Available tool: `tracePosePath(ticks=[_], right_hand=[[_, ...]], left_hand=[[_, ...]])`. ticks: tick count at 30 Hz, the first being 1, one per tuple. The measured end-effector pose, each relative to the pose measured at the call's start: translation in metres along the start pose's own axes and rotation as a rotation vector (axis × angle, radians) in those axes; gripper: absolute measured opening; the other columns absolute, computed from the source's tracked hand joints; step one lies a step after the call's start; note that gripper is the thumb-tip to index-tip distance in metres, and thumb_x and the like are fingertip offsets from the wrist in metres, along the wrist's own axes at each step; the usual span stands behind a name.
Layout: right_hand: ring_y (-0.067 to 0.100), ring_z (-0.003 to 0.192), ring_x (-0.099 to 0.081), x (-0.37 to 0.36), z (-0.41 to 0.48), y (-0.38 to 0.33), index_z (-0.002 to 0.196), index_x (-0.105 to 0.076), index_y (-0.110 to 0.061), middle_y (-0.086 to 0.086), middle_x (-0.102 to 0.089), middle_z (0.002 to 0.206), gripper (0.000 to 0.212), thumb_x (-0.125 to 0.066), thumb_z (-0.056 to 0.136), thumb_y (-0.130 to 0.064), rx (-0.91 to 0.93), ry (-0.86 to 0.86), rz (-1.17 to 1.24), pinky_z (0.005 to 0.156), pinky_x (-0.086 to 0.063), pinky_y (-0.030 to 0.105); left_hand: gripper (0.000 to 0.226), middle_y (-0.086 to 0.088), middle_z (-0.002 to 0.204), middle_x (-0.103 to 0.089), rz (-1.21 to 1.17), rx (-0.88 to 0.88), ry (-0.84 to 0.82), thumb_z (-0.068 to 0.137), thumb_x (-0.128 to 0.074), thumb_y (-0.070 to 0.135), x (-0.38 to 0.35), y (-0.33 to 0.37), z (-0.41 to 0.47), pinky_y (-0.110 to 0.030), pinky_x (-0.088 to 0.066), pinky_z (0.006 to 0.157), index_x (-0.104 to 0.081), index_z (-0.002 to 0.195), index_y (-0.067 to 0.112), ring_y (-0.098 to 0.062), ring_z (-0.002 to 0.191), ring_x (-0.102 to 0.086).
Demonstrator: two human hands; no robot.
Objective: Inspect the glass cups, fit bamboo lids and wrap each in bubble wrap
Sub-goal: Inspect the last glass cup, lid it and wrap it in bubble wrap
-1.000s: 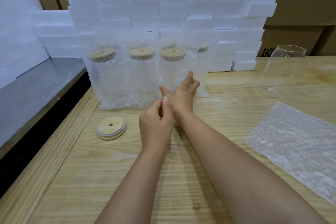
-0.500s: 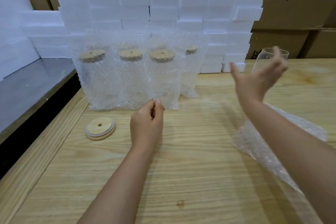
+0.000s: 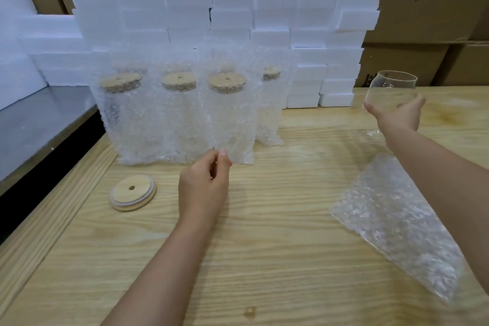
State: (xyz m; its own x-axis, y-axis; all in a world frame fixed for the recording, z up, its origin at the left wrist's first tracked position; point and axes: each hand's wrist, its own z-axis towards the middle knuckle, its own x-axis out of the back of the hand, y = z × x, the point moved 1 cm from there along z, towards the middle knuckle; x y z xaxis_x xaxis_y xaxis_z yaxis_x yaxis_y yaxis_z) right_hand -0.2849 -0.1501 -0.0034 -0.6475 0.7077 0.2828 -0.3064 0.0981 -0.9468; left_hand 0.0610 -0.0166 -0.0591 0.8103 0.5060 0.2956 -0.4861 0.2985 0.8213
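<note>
Since the earlier frame, the right hand (image 3: pixel 397 116) had been closed round the glass cup (image 3: pixel 391 87) near the desk's (image 3: pixel 264 259) far right edge. The left hand (image 3: pixel 203 188) was curled by the wrapped cups (image 3: pixel 227 119), its hold not discernible. Inspection was judged next, then the bamboo lid (image 3: pixel 132 193) fitted.

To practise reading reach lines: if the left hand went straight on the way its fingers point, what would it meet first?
Probably the bubble-wrapped cup right ahead of the left hand; depth is unclear.
</note>
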Motion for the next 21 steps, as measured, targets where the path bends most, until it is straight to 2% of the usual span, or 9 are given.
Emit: tracePosePath(ticks=[3,6,12,16,21], right_hand=[[0.026,0.131,-0.043,-0.001,0.001,-0.002,0.143,-0.029,-0.013,0.007,-0.039,0.146,0.094,-0.084,0.070,-0.037,0.026,0.003,-0.039,0.107,-0.039,0.043],[0.025,0.129,-0.044,-0.010,-0.012,-0.007,0.143,-0.032,-0.015,0.005,-0.039,0.145,0.094,-0.084,0.069,-0.040,0.041,-0.040,-0.051,0.106,-0.040,0.042],[0.024,0.127,-0.044,-0.037,-0.079,-0.019,0.142,-0.032,-0.016,0.003,-0.040,0.141,0.091,-0.082,0.071,-0.042,0.141,-0.147,0.006,0.104,-0.039,0.039],[0.022,0.124,-0.044,-0.044,-0.138,-0.027,0.141,-0.033,-0.018,0.003,-0.042,0.135,0.089,-0.081,0.071,-0.043,0.204,-0.248,0.026,0.096,-0.038,0.033],[0.016,0.118,-0.044,-0.042,-0.208,-0.027,0.140,-0.034,-0.021,-0.002,-0.042,0.128,0.091,-0.081,0.067,-0.049,0.316,-0.318,0.056,0.090,-0.037,0.027]], left_hand=[[0.035,0.011,0.051,-0.053,0.003,0.009,-0.002,0.091,-0.046,0.041,0.000,0.000,0.000,-0.032,-0.041,0.055,-0.065,0.070,0.020,-0.009,0.049,-0.050],[0.032,0.008,0.051,-0.053,0.008,0.017,-0.003,0.096,-0.051,0.034,0.001,-0.001,0.000,-0.035,-0.044,0.057,-0.065,0.071,0.020,-0.011,0.050,-0.051],[0.031,-0.004,0.053,-0.055,0.020,0.024,-0.019,0.097,-0.052,0.029,0.002,0.003,-0.001,-0.041,-0.047,0.062,-0.065,0.072,0.016,-0.025,0.058,-0.058],[0.034,-0.010,0.058,-0.058,0.013,0.012,-0.049,0.096,-0.052,0.036,0.002,0.006,-0.002,-0.042,-0.047,0.063,-0.064,0.073,0.012,-0.028,0.061,-0.059],[0.035,0.001,0.062,-0.061,-0.049,-0.023,-0.072,0.086,-0.046,0.059,0.003,0.010,-0.005,-0.034,-0.048,0.059,-0.060,0.075,0.029,-0.016,0.059,-0.060]])
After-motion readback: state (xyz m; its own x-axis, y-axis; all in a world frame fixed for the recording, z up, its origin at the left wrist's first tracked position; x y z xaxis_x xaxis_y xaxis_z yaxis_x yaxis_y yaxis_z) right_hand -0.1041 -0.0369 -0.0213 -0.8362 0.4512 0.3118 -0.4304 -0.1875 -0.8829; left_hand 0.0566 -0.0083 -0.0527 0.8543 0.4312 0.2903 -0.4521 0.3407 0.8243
